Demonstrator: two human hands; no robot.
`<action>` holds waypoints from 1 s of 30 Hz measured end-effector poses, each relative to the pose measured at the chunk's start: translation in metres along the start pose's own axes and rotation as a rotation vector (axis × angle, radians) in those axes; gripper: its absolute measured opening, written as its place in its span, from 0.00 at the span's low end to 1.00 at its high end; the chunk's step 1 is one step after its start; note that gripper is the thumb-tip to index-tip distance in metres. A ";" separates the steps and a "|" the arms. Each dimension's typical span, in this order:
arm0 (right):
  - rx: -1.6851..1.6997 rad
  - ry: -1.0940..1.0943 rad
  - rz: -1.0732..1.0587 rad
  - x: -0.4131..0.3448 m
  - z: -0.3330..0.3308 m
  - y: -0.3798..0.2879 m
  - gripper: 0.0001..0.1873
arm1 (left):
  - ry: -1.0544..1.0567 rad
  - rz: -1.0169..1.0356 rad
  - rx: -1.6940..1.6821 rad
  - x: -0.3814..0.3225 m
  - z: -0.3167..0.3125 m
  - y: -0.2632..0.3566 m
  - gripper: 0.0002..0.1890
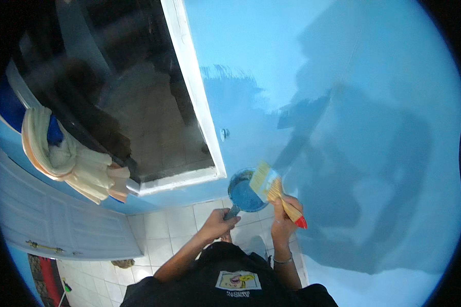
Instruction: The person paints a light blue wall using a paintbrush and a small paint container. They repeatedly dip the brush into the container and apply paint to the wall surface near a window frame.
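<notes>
My left hand (216, 225) grips the handle of a small round pot (248, 193) that holds blue paint and has paint smears inside its rim. In my right hand (288, 215) is a wide flat paintbrush (282, 198) with a wooden handle and a red tip. Its pale bristles are over the right side of the pot; whether they touch the rim, I cannot tell. Ahead of me stands a blue wall (246, 111) with uneven brush marks, partly under my shadow. A small metal fitting (224, 134) sticks out of the wall beside the window frame.
A window with dark glass and a white frame (199, 84) is at the upper left. A tied curtain (88, 165) hangs at its left. Below it is a white panelled door (69, 218) with a brass-coloured handle. White tiles (157, 226) cover the floor, with a rag-like thing (123, 263) near the door.
</notes>
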State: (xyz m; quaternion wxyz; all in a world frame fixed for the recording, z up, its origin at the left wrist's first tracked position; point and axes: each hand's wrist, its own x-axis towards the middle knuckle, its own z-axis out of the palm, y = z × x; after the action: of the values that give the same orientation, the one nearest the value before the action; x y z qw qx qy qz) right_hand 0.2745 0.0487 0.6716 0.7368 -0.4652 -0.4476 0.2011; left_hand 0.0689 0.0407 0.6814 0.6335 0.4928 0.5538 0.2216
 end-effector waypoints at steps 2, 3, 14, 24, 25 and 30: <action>0.050 -0.095 0.200 0.001 0.003 0.005 0.11 | 0.028 -0.083 0.047 0.009 -0.002 0.001 0.16; 0.072 -0.124 0.326 0.001 0.007 0.006 0.11 | -0.019 -0.045 -0.135 0.010 -0.004 0.000 0.15; 0.057 -0.244 0.162 0.039 0.005 0.013 0.10 | 0.059 0.103 -0.139 0.032 0.013 0.007 0.13; 0.014 -0.106 0.057 0.046 -0.012 0.009 0.10 | 0.039 0.254 -0.111 0.053 0.033 0.002 0.14; -0.019 -0.073 -0.088 0.047 -0.014 0.011 0.10 | 0.037 0.245 -0.131 0.054 0.034 0.002 0.14; -0.020 -0.118 0.152 0.050 -0.014 0.021 0.12 | 0.051 0.167 -0.084 0.059 0.032 0.004 0.14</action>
State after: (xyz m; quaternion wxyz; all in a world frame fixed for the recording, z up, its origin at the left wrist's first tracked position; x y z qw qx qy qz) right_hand 0.3148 0.0880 0.6748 0.6871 -0.4925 -0.4555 0.2790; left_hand 0.1166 0.0793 0.6530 0.6188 0.5045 0.5167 0.3092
